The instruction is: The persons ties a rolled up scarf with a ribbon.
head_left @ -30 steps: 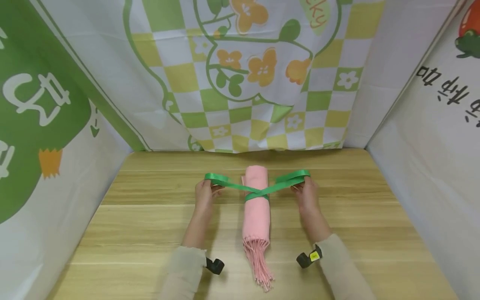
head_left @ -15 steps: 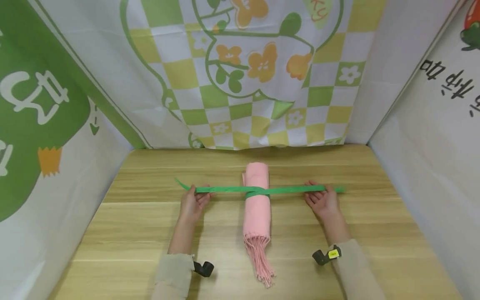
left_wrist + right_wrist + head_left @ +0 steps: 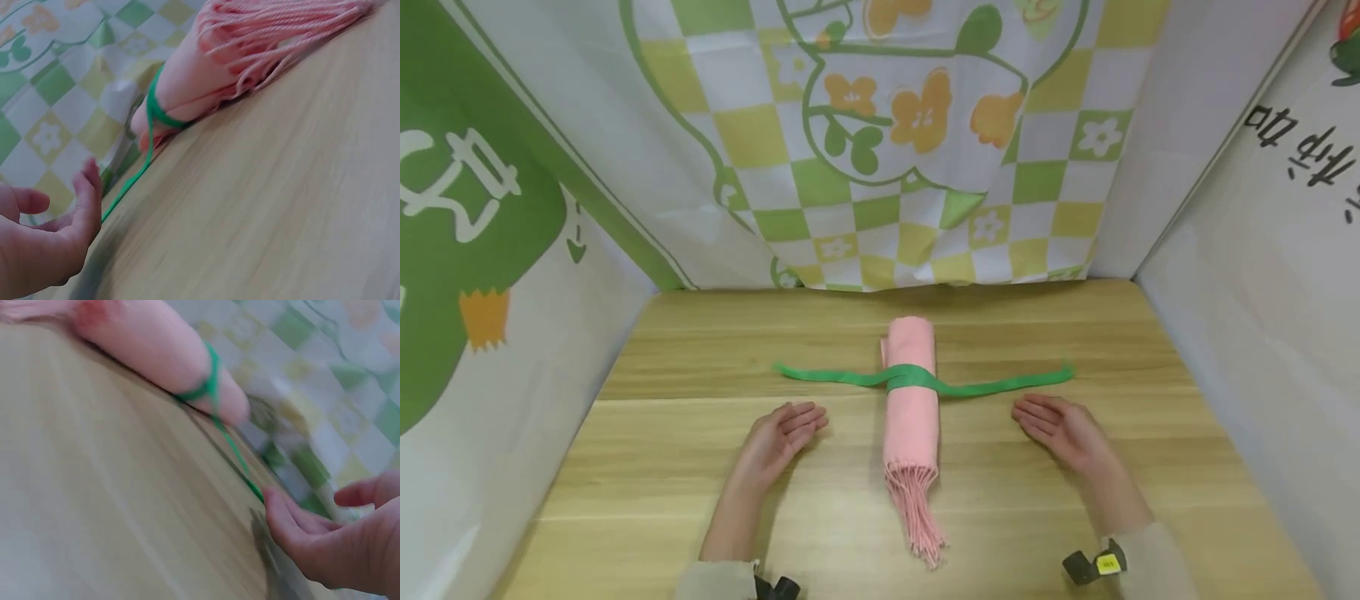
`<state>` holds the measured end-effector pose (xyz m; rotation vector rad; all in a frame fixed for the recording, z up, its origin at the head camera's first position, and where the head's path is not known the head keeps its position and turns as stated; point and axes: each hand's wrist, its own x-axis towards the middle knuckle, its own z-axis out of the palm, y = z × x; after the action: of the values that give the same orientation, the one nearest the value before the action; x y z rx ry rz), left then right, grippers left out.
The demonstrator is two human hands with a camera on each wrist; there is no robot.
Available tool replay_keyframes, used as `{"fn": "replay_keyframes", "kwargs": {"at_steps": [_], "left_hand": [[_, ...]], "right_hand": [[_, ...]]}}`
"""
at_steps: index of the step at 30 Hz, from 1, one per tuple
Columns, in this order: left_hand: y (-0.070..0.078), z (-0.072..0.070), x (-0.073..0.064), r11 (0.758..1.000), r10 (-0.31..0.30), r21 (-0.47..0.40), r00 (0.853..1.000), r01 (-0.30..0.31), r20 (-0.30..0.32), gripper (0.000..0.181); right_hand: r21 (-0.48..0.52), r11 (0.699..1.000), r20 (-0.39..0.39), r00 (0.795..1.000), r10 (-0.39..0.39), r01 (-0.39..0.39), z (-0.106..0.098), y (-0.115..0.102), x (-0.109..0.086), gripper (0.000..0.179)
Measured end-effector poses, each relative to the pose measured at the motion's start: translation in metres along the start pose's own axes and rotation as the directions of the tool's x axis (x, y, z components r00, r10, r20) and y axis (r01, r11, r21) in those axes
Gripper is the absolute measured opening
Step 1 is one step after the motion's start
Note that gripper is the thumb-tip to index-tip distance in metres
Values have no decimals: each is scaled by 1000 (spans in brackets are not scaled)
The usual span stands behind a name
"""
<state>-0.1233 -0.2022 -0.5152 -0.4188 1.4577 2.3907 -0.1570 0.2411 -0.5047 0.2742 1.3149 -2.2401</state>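
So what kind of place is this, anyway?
Probably a small indoor booth for tabletop handiwork: a wood-grain table, a checkered, flower-print cloth hanging behind it, and printed panels on both sides.

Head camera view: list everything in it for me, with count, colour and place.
Wood-grain table: one, light brown, lower half.
Rolled pink fringed cloth: one, pink, middle of the table.
Flat green ribbon: one, green, around the cloth, ends out both sides.
Checkered printed sheet: one, green, yellow, white and orange, behind.
Printed side panel: one, green and white, left.
Lettered white panel: one, white with dark lettering, right.
Black wrist cameras: two, black, lower edge.
Beige sleeves: two, beige, lower edge.
Left hand: one, bare, left of the cloth.
Right hand: one, bare, right of the cloth.
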Motion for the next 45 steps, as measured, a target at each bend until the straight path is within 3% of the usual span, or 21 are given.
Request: {"fn": "replay_keyframes", "kwargs": {"at_steps": [4,8,12,14,17,21,24,28,31,33,36,40,45], "left_hand": [[-4,30,15,998,-37,46,998,35,47,49],[-17,64,37,998,-53,-23,997,54,48,41],[-31,89,54,979,-57,-194,998,55,-8,27],[-34,99,59,959,-57,-279,998,45,-38,24],[-34,111,66,931,-61,-364,996,32,-69,22],[-32,120,71,918,-40,-397,993,-6,-108,18],[-31,122,74,921,15,-383,987,-75,-158,20],[-31,127,75,925,133,-314,956,-214,-261,25],[-31,132,74,898,218,-311,929,-311,-299,21],[-32,134,73,872,253,-346,923,-347,-289,15],[-32,136,71,844,266,-399,926,-357,-266,25],[-30,136,70,841,251,-432,942,-326,-222,43],[-29,138,69,843,214,-457,956,-285,-200,46]], "right_hand": [[-6,998,110,992,63,-63,32,17,14,47],[81,988,142,983,117,-129,66,37,37,37],[229,967,37,993,108,-113,90,50,55,27],[303,952,-52,996,69,-50,98,53,62,22],[365,928,-173,985,-11,74,105,55,72,22],[374,909,-272,959,-84,186,110,54,81,27],[378,896,-309,944,-114,232,114,51,85,22],[401,877,-303,942,-145,265,117,45,84,14],[416,869,-269,949,-162,267,118,40,82,21],[440,858,-242,956,-169,263,118,38,82,26],[498,826,-216,961,-175,263,122,37,82,30],[560,785,-210,962,-176,265,125,33,83,34],[557,785,-213,960,-181,271,127,29,83,44]]}}
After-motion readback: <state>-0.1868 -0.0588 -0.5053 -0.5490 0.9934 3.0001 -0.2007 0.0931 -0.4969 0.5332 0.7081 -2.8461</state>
